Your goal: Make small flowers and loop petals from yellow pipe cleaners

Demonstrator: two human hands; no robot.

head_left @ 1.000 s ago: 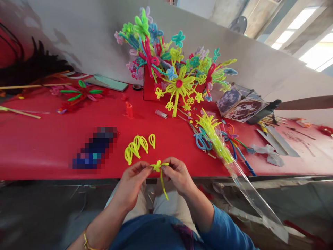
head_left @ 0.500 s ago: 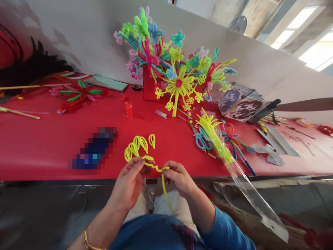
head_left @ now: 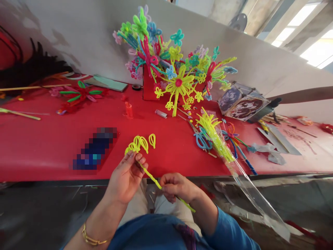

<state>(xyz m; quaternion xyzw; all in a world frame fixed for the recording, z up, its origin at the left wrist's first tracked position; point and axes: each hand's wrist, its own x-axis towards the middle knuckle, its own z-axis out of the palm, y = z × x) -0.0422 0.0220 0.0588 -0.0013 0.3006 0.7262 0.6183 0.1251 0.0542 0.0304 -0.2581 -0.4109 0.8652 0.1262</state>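
A yellow pipe cleaner [head_left: 152, 177] runs slantwise between my two hands above the table's front edge. My left hand [head_left: 127, 177] pinches its upper end between thumb and fingers. Lower and to the right, my right hand [head_left: 178, 187] is closed round it, and a free tail sticks out below that hand. Just beyond my left fingertips lie several yellow looped petals [head_left: 142, 144], partly hidden by them. One single petal [head_left: 152, 140] rests a little apart on the right.
Bent pipe-cleaner flowers [head_left: 179, 83] stand at the back. Blue-handled scissors [head_left: 201, 140] and a plastic sleeve of yellow pipe cleaners [head_left: 217, 139] lie right, the sleeve overhanging the edge. A blurred-out dark object [head_left: 95, 149] lies left. An orange candle-like piece [head_left: 128, 110] stands mid-table.
My right hand has moved down and right, drawing the pipe cleaner from wavy to nearly straight. My left hand has shifted slightly up and left and now covers part of the petals.
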